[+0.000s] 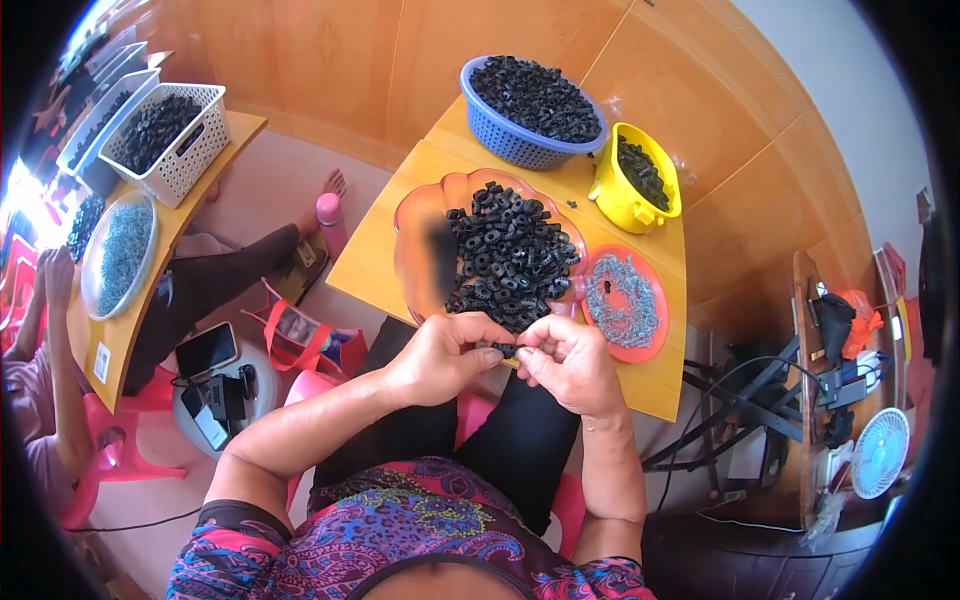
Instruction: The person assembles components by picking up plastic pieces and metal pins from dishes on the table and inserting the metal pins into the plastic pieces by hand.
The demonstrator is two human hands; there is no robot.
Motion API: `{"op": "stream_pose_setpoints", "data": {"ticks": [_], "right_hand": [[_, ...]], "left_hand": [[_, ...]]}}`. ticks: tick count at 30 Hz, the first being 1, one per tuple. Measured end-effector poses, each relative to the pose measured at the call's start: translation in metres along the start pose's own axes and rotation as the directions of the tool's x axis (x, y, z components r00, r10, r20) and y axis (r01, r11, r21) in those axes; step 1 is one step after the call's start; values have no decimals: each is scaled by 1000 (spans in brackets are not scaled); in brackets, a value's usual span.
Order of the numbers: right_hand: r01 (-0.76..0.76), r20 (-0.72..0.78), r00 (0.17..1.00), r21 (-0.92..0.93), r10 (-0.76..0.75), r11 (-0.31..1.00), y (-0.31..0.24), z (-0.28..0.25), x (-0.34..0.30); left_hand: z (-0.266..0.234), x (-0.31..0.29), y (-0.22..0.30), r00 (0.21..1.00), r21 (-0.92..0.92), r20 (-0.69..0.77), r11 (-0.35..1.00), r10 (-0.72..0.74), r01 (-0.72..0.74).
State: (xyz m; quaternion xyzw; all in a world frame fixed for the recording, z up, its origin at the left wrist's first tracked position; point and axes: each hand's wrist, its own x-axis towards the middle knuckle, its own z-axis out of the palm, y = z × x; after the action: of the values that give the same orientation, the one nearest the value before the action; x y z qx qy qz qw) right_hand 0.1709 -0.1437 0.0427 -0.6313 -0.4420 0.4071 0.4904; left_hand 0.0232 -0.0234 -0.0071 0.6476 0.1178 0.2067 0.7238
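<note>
Between my left hand (450, 352) and my right hand (568, 362) is a small black plastic part (507, 351), pinched by the fingertips of both. The two hands meet at the near edge of the table, and the fingers cover much of the part. Just beyond them lies a heap of similar black plastic parts (515, 245) on an orange scalloped tray (470, 183). To the right of that tray, a round red-orange plate (655, 335) holds many small silvery metal pieces (622, 310), too small to name.
At the table's far side stand a blue basket (510, 140) and a yellow bucket (625, 205), both with black parts. On the left, another person (50, 400) sits by a second table with a white basket (190, 165). A pink bottle (331, 222) and a white fan (880, 453) flank the table.
</note>
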Motion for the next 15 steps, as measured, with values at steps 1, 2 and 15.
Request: {"op": "stream_pose_setpoints", "data": {"ticks": [1,2,15], "right_hand": [[-34,29,999,32,33,999,0,-1,0],[-35,28,999,32,34,999,0,-2,0],[-20,-49,999,-127,13,992,2,14,-5]], "left_hand": [[-1,0,3,993,143,33,983,111,-115],[-2,0,5,973,278,81,933,215,-230],[-3,-2,5,971,341,21,911,238,-231]]}}
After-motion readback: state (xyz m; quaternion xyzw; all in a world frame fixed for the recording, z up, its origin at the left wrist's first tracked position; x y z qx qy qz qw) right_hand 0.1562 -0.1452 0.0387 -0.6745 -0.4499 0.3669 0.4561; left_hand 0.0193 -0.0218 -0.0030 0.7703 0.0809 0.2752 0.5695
